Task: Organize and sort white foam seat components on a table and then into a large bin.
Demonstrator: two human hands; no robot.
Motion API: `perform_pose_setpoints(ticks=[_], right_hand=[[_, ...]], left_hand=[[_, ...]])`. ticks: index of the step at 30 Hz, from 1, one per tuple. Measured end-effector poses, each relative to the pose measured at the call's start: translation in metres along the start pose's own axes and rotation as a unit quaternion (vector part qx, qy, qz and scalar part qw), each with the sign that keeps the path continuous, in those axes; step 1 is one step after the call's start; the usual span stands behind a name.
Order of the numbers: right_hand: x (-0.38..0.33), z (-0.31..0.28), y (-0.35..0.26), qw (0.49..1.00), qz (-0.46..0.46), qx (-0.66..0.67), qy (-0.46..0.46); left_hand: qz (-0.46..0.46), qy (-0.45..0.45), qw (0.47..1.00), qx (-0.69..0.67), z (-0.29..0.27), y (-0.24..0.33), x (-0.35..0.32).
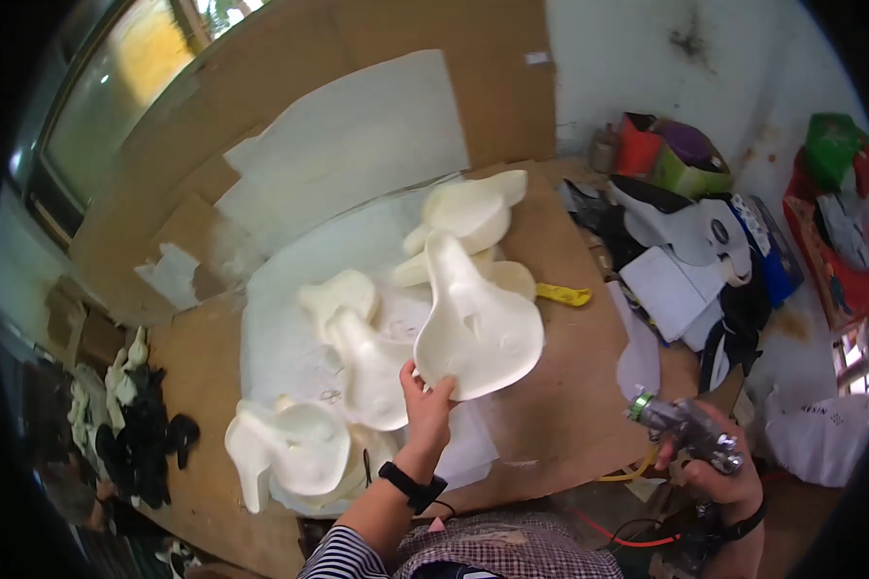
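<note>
Above the table (198, 362) | left hand (429, 410): pinching white shell (483, 338) by its near rim, thumb on top | right hand (724, 487): wrapped round spray gun (687, 427)

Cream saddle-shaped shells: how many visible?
At least 6: the held shell in the left hand, another shell partly behind it, the farthest shell, two middle shells, the front-left shell. More may hide underneath.

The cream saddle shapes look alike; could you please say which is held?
The saddle shape whose lower-left edge the left hand holds, thumb on its face; the others lie unheld.
</note>
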State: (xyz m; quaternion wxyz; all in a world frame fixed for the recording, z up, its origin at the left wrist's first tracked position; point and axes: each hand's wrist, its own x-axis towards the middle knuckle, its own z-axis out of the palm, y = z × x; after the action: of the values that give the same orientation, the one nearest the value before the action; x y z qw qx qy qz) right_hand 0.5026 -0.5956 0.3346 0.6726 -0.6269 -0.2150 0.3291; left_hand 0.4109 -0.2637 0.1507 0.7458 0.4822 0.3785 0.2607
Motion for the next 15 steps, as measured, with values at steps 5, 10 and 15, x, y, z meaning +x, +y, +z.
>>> perform_pose_setpoints(ticks=[5,10,15], right_hand=[[0.004,0.063,-0.006,0.997,-0.064,0.01,-0.047],[0.007,0.101,-0.031,0.992,-0.056,-0.073,-0.089],[0.01,0.097,-0.048,0.94,0.03,-0.261,-0.218]], left_hand=[[0.009,0.08,0.996,-0.04,-0.081,0.012,-0.026],[0.004,0.099,0.992,-0.074,-0.119,0.003,-0.036],[0.026,0.135,0.987,-0.078,-0.129,0.002,-0.031]])
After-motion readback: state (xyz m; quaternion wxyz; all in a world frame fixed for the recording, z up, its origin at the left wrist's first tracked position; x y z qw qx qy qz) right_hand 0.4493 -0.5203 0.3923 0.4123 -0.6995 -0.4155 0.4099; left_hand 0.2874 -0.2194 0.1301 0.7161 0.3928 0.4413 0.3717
